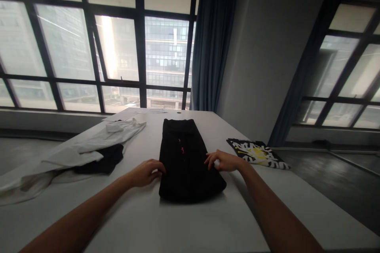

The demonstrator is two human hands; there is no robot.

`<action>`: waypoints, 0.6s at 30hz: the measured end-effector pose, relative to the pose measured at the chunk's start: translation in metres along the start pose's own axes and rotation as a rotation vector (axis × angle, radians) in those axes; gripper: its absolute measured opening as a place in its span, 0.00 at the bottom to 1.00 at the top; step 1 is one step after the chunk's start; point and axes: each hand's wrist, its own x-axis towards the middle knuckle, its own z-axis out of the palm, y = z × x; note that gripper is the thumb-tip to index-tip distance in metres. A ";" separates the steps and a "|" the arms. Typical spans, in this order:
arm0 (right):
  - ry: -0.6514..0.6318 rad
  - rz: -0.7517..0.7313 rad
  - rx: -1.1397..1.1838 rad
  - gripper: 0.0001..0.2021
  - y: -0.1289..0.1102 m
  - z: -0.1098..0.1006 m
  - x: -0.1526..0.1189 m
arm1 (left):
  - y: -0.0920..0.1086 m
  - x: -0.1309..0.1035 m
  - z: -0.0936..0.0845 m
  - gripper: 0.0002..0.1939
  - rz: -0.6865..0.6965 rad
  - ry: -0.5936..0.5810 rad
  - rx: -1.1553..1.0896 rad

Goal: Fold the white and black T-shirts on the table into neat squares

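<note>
Folded black garment (185, 162) lying lengthwise mid-table (178, 225), narrow end pointing to 12 o'clock. Left hand (147, 172) at its 9 o'clock edge, fingers (158, 170) curled loosely, tips touching the fabric, grasping nothing. Right hand (223, 161) at its 3 o'clock edge, fingers (208, 159) spread flat, tips resting on the cloth. White garment (89, 146) over a dark piece (103, 162) at 10 o'clock; patterned folded item (257, 153) at 2 o'clock.

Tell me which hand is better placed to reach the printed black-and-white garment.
Right. The right hand rests on the black folded garment's right edge, nearest the printed garment; the left hand sits across it.
</note>
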 end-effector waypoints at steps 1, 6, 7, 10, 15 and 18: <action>-0.012 -0.024 0.019 0.14 -0.003 -0.002 -0.002 | 0.000 -0.002 -0.005 0.09 -0.006 -0.024 -0.034; -0.146 -0.137 0.182 0.15 -0.009 -0.007 -0.011 | -0.005 -0.013 -0.023 0.12 -0.016 -0.191 -0.445; -0.126 -0.149 0.224 0.17 -0.007 -0.007 -0.010 | -0.007 -0.013 -0.024 0.14 -0.042 -0.157 -0.538; 0.118 -0.108 0.332 0.22 0.005 -0.003 -0.001 | -0.015 -0.003 -0.018 0.20 -0.184 0.132 -0.711; 0.470 0.253 0.378 0.27 0.020 0.016 0.022 | -0.038 0.008 0.004 0.39 -0.519 0.426 -0.587; 0.432 0.354 0.221 0.26 0.020 0.025 0.028 | -0.046 0.005 0.016 0.40 -0.512 0.365 -0.280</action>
